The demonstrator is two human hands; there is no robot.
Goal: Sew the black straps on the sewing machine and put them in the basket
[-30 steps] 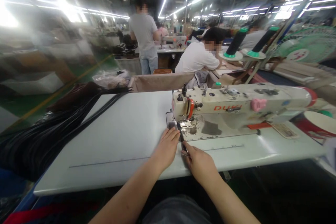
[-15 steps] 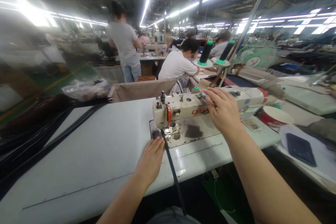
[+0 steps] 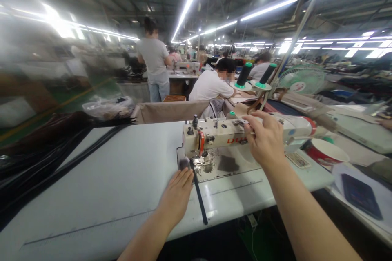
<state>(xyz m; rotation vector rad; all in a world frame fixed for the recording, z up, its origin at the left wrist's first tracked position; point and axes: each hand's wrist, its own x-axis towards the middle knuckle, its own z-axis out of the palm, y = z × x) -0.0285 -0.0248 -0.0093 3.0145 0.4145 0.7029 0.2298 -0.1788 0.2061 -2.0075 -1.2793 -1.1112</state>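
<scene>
My left hand (image 3: 178,189) lies palm down on the white sewing table (image 3: 128,171), its fingers stretched flat at the left of the needle area. Along its fingertips runs a narrow black strip (image 3: 200,200), which passes under the front end of the sewing machine (image 3: 220,130). The strip's loose tail ends near the table's front edge. My right hand (image 3: 266,136) is up at the top of the machine's arm, fingers parted, with its fingertips at small metal parts there. Whether it touches them is hard to make out.
Long black strips (image 3: 70,155) drape over the table's left side. A fabric-lined bin (image 3: 168,112) stands behind. Two black thread cones (image 3: 244,74) rise beyond the machine. On the right are a paper bowl (image 3: 327,153), a phone (image 3: 361,195) and a fan (image 3: 301,79). Co-workers are further back.
The black strip has slid forward under the machine; its tail has drawn up from below the table's edge onto the tabletop. My right hand's fingers have spread somewhat. The view has tilted slightly up.
</scene>
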